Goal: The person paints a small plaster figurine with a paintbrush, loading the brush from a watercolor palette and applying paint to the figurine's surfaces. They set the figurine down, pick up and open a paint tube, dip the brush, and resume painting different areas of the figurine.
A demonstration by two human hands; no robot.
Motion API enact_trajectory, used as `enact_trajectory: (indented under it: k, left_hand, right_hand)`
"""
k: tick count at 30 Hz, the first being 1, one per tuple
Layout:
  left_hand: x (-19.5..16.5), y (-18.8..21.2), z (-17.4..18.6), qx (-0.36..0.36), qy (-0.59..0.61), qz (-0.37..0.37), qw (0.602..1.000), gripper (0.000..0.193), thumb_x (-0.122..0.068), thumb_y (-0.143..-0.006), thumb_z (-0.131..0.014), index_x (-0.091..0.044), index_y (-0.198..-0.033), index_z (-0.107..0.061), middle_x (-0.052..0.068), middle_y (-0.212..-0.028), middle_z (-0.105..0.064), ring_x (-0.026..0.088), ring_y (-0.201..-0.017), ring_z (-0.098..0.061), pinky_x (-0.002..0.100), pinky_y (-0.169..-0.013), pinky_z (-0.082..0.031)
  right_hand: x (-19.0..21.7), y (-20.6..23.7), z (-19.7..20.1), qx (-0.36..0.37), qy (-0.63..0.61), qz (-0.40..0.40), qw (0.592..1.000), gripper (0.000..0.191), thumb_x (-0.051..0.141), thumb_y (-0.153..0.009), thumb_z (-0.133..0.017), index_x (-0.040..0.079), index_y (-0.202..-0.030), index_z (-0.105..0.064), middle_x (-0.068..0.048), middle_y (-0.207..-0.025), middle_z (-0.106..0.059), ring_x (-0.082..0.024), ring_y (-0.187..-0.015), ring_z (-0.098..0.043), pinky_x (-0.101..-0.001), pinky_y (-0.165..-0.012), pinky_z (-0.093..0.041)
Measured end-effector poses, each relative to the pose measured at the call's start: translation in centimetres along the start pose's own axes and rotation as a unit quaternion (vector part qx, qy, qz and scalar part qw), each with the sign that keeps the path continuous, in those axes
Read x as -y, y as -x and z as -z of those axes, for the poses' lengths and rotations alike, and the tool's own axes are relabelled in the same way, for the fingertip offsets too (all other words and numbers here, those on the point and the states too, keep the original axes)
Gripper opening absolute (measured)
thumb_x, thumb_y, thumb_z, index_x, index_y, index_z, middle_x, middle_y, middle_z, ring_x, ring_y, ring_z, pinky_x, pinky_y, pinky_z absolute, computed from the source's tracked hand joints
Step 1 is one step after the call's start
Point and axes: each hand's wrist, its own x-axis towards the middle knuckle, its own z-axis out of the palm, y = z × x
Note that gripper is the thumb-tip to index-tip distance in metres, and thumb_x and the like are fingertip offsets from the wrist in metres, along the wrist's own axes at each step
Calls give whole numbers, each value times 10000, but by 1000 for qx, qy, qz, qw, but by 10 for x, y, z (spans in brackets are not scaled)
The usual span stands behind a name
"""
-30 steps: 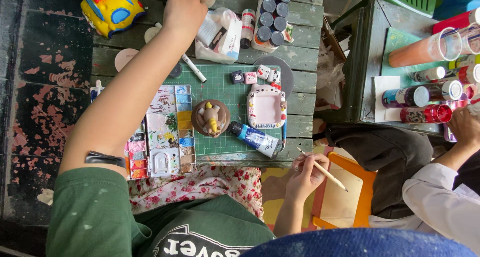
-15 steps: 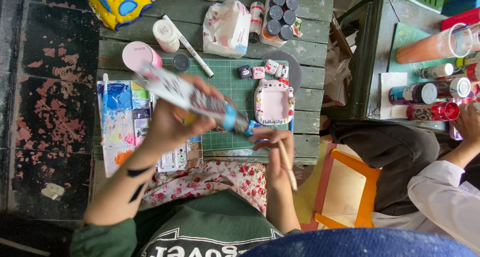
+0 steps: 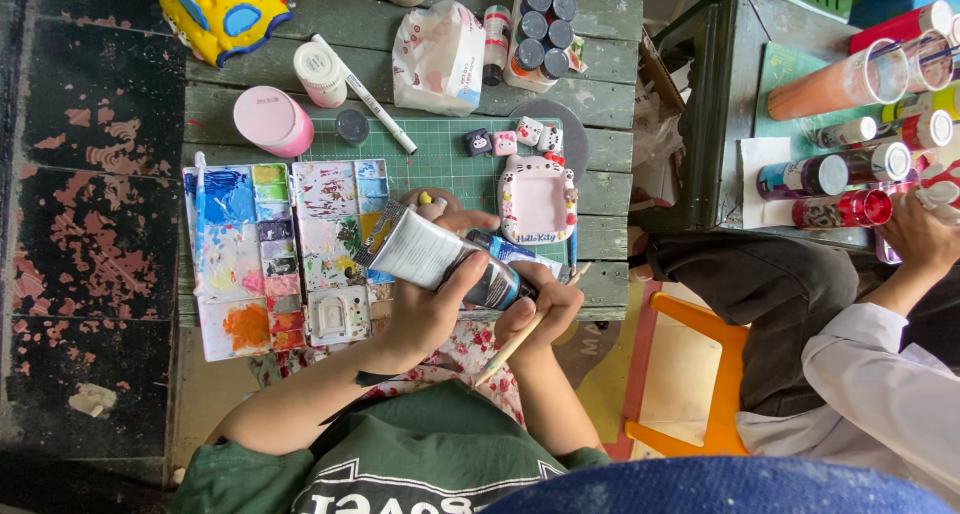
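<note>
A weathered green plank counter (image 3: 600, 94) stands over a flaking dark floor, crowded around its green cutting mat (image 3: 440, 159). Left of the mat lies a smeared paint palette (image 3: 270, 254); past it, little bare wood remains. At the mat's near edge the left hand (image 3: 425, 314) is clenched round a large paint tube (image 3: 440, 259). The right hand (image 3: 545, 309) grips the tube's cap end, pinning a wooden paintbrush (image 3: 510, 346).

Head camera looks steeply down, seemingly close over the table (image 3: 600, 24)

Paint tube (image 3: 440, 259) now lower, right hand (image 3: 540, 309) at cap.
</note>
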Motion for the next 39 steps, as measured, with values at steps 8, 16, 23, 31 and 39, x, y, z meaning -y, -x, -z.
enact_trajectory:
  k: [8, 16, 23, 31, 39]
  left_hand:
    - [-31, -49, 20, 189, -262, -262, 909, 373, -286, -871, -788, -30, -1082, -616, 62, -1063, -733, 154, -940, -697, 382, -890, -441]
    - [12, -67, 22, -15, -13, 99, 995, 230, -259, -949, -740, -33, -947, -695, 25, -714, -681, 81, -493, -604, 238, -389, -452]
    - [27, -120, 49, 4, 69, 255, 964, 341, -378, -949, -649, -44, -982, -707, 48, -764, -721, 115, -519, -638, 262, -471, -510]
    - [31, -119, 43, 121, 6, 110, 987, 358, -346, -1019, -740, 1, -1097, -696, 41, -903, -678, 102, -653, -604, 236, -582, -462]
    - [18, -166, 70, -85, 55, 142, 985, 322, -312, -998, -676, -6, -1089, -633, 60, -825, -723, 125, -580, -680, 254, -539, -555]
  right_hand:
    - [-25, -44, 30, 61, -239, -302, 921, 379, 368, -1152, -466, 44, -967, -401, -16, -824, -468, -101, -772, -401, -242, -700, -378]
    - [-28, -50, -8, -19, 62, 151, 986, 484, 246, -872, -790, 44, -939, -355, -242, -1046, -696, -323, -932, -704, -405, -787, -580]
    - [-26, -82, 2, 35, 122, 260, 957, 601, -37, -830, -827, 5, -1029, -261, -163, -1082, -741, -325, -977, -707, -424, -829, -622]
    - [-20, -88, 6, 27, -228, -164, 959, 589, 2, -927, -809, 128, -1144, -276, -216, -1364, -572, -247, -1283, -636, -351, -1021, -610]
    - [-35, -77, 15, -18, 4, 0, 1000, 668, -70, -862, -847, 135, -1123, -267, -153, -1364, -590, -259, -1278, -632, -388, -983, -603]
